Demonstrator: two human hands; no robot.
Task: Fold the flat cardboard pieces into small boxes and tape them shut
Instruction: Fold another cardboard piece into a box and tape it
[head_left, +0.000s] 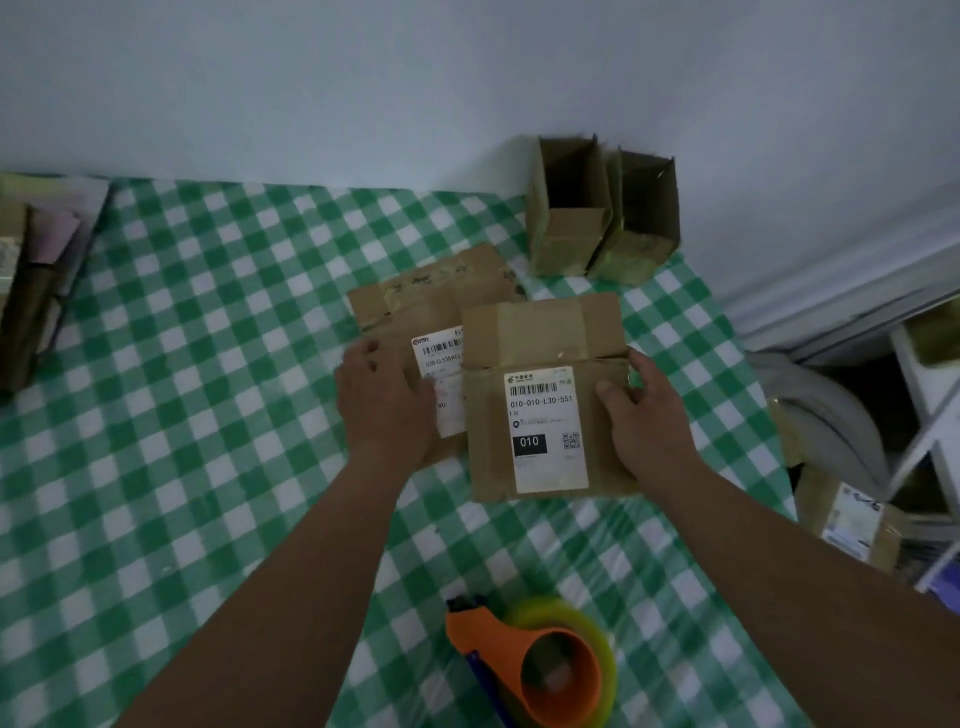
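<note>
Two flat cardboard pieces with white shipping labels lie overlapped on the green checked tablecloth (208, 415). The upper piece (540, 338) carries a label reading 010. My right hand (644, 415) grips its right edge, thumb on top. The lower piece (431, 301) sticks out to the left and behind. My left hand (384, 400) rests flat on the lower piece, fingers straight. An orange tape dispenser (535, 660) with clear tape sits near the front edge.
Two folded open boxes (602, 218) stand at the back right against the wall. A stack of flat cardboard (31, 291) lies at the far left. Off the table's right side are a grey bag (826, 410), white shelving (935, 405) and more packages (852, 514).
</note>
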